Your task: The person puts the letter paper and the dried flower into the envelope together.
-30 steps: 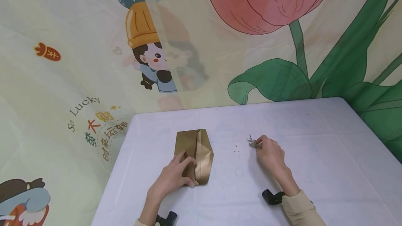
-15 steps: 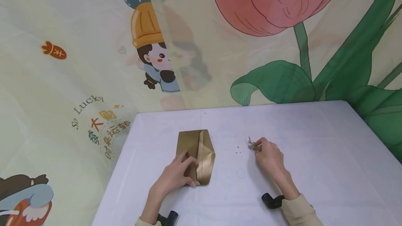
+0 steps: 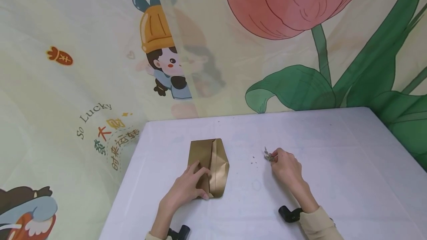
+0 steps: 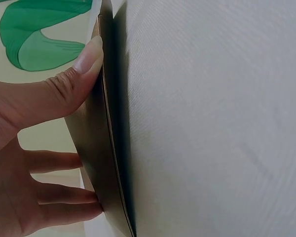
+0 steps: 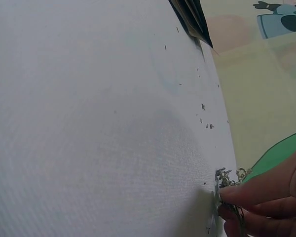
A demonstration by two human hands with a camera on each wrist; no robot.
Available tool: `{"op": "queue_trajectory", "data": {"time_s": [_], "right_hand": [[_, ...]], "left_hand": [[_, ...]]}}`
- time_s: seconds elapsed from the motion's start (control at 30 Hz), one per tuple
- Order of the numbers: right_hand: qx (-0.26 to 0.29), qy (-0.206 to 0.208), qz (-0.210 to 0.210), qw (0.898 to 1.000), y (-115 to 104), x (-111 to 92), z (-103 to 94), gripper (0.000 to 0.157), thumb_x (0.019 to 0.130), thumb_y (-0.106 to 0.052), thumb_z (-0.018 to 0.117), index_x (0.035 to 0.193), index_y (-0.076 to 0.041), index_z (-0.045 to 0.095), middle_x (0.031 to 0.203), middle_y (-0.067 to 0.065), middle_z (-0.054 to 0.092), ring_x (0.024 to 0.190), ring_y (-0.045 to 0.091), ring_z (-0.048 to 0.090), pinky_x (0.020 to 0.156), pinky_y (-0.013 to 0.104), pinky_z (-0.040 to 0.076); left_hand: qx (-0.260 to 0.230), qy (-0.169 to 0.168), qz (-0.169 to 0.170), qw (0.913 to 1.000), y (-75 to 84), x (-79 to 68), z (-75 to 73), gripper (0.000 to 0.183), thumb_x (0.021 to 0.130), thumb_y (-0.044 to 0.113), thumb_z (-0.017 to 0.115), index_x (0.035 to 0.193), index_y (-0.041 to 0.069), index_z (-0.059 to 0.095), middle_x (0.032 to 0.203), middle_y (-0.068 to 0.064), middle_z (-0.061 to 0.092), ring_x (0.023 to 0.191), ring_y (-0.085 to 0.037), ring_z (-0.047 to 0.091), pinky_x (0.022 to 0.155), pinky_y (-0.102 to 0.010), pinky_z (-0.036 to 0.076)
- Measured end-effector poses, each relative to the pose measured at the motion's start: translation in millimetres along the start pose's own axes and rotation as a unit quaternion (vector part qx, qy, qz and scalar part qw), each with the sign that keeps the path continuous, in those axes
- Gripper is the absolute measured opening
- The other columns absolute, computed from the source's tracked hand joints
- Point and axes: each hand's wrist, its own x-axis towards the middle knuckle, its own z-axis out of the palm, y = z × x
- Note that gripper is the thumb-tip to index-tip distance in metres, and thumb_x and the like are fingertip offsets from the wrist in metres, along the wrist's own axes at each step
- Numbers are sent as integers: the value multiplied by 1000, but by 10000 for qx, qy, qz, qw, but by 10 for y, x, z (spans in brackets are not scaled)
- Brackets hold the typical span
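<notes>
A gold paper envelope lies on the white table, its pointed flap spread out to the right. My left hand rests on its near left part. In the left wrist view the thumb touches the edge of the envelope, and the straight fingers are spread over its face. To the right, my right hand pinches a small sprig of dried flowers between thumb and fingertips. The right wrist view shows the sprig's tiny grey-green heads poking past the thumb, low over the cloth.
Several dry crumbs are scattered on the white tablecloth between envelope and sprig. Black wrist cameras sit below both hands. A printed curtain with a tulip and cartoon figures hangs behind the table.
The head view has shifted slightly. My left hand keeps its place on the envelope, and my right hand still pinches the sprig, a touch closer to the crumbs.
</notes>
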Motion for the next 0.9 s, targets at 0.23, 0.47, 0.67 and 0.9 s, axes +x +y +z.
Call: {"op": "queue_trajectory", "data": {"time_s": [0.23,0.47,0.67,0.9], "right_hand": [[-14,-5,-55,10000,5,3,0,20,85,6,66,104,5,69,85,15,70,68,24,63,55,37,48],[-3,34,-116,9999,15,8,2,20,85,6,65,104,5,68,84,15,70,67,24,62,55,37,47],[12,65,-116,9999,15,9,-8,20,85,5,66,105,5,68,84,14,70,66,23,62,54,37,46],[48,128,-103,9999,19,17,-16,21,86,3,67,106,4,68,84,14,70,66,23,61,54,36,45]], "left_hand": [[30,3,-11,10000,-11,6,12,61,70,35,92,121,33,59,162,-27,33,143,-56,38,90,-79,43],[14,17,-31,10000,-10,10,14,61,69,37,91,121,33,59,162,-27,34,143,-57,37,90,-81,41],[10,10,-58,10000,-3,13,14,61,69,36,92,121,33,60,162,-27,33,143,-58,37,90,-82,40],[14,21,-89,10000,4,12,18,61,69,35,92,121,33,60,162,-26,33,143,-58,36,90,-82,40]]}}
